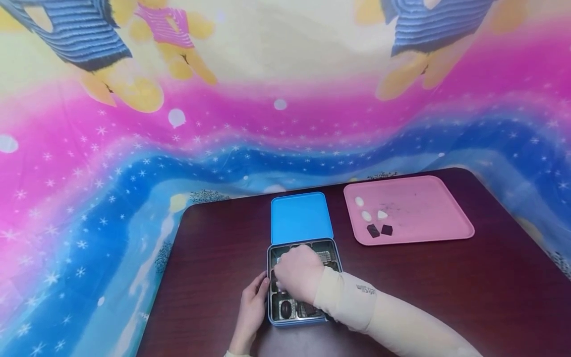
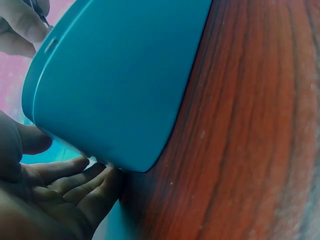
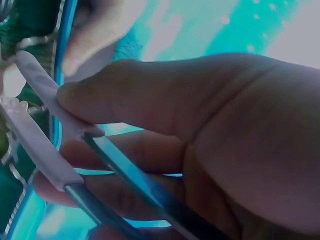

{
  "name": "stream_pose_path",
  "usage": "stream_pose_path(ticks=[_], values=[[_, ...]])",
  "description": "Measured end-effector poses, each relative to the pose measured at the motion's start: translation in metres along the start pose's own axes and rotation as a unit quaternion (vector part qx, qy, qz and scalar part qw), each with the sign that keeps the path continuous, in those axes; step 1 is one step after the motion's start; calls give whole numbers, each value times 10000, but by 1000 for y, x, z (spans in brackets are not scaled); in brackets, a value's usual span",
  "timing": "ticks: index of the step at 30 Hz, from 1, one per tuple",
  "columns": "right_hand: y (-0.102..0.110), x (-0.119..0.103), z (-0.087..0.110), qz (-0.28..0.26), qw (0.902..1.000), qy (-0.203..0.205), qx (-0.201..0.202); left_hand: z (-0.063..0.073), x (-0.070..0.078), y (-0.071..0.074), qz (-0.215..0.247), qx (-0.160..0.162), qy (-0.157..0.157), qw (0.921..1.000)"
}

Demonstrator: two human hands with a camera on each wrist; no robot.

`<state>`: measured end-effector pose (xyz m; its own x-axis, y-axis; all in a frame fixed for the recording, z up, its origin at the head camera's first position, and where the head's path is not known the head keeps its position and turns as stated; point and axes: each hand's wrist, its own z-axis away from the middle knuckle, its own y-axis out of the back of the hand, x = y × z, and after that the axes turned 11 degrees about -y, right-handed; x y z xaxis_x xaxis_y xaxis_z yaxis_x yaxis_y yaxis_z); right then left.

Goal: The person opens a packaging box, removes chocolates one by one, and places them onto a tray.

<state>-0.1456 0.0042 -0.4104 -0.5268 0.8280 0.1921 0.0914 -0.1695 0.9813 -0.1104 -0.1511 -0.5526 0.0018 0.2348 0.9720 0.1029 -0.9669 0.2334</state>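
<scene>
Pale pink tips on steel-armed tongs (image 3: 42, 145) show plainly in the right wrist view; the head view hides them behind the right hand (image 1: 300, 272). Between those tips sits a small white piece (image 3: 13, 80), though whether they pinch it cannot be told. The left wrist view gives the smooth outer wall of the blue box (image 2: 115, 85), which the head view shows mostly from above: metallic compartments, with a dark oval piece (image 1: 286, 310) in the near left one. Only the head view takes in the pink tray (image 1: 419, 208), to the right and farther off, bearing two white ovals, a white triangular piece and two dark squarish pieces near its left side.

Dark reddish-brown wood grain runs across the table (image 1: 214, 263), and the box stands on its near part, its bright blue lid (image 1: 301, 216) laid back on the far side. Behind hangs a printed cloth (image 1: 285, 129) in cream, pink and blue, with bears and snowflakes.

Over the box, the right hand grips the tongs, thumb on one arm and fingers about the other; the arms stand slightly apart. The left hand (image 1: 253, 305) rests against the box's left side, its fingers fairly straight and touching the wall.
</scene>
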Motion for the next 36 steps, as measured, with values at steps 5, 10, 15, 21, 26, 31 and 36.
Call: stream_pose_path(ticks=[5, 10, 15, 21, 26, 31, 36], values=[[5, 15, 7, -240, 9991, 24, 340, 0, 0, -1, -36, 43, 27, 10000], [10, 24, 13, -397, 9979, -1, 517, 1, 0, -2, -39, 43, 34, 10000], [13, 33, 16, -545, 9955, -27, 769, 0, -2, -1, -49, 16, -13, 10000], [18, 51, 20, -679, 9926, -208, 986, 1, 0, -1, -59, 25, -31, 10000], [26, 72, 24, -727, 9910, -465, 1022, 1, 1, -2, -52, 69, -64, 9999], [26, 94, 26, -906, 9884, -918, 797, 1, 0, -1, -18, 77, -26, 10000], [20, 110, 29, -964, 9839, -1279, 795, 1, 0, -1, 14, 49, 17, 10000]])
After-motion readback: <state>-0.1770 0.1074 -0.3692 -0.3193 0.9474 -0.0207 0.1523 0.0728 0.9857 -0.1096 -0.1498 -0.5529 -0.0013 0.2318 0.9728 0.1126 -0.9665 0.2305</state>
